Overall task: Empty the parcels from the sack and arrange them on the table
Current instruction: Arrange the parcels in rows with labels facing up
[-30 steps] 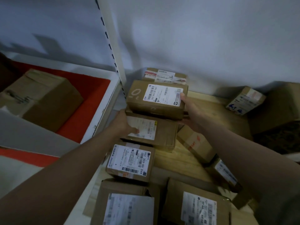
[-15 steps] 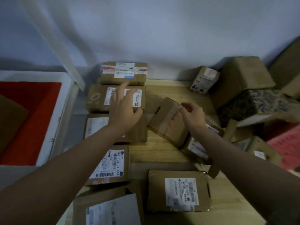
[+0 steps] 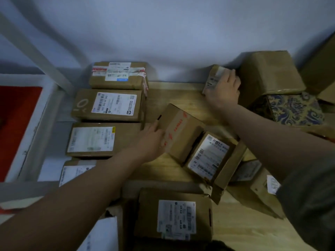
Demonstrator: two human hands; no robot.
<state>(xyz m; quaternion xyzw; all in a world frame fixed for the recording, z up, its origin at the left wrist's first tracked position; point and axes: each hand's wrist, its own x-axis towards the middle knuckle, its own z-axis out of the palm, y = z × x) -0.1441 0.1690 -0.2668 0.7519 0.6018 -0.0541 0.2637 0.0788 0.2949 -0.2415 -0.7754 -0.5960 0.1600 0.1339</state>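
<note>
My left hand (image 3: 151, 137) presses flat, fingers straight, against the left side of the tilted box (image 3: 178, 130) in the middle of the table (image 3: 243, 232); stiff cardboard, probably light, best taken by its two short ends; farther right, my right hand (image 3: 223, 89) curls over the small box (image 3: 214, 77) at the far edge, just beside the big carton (image 3: 272, 71); it should lift easily.
</note>
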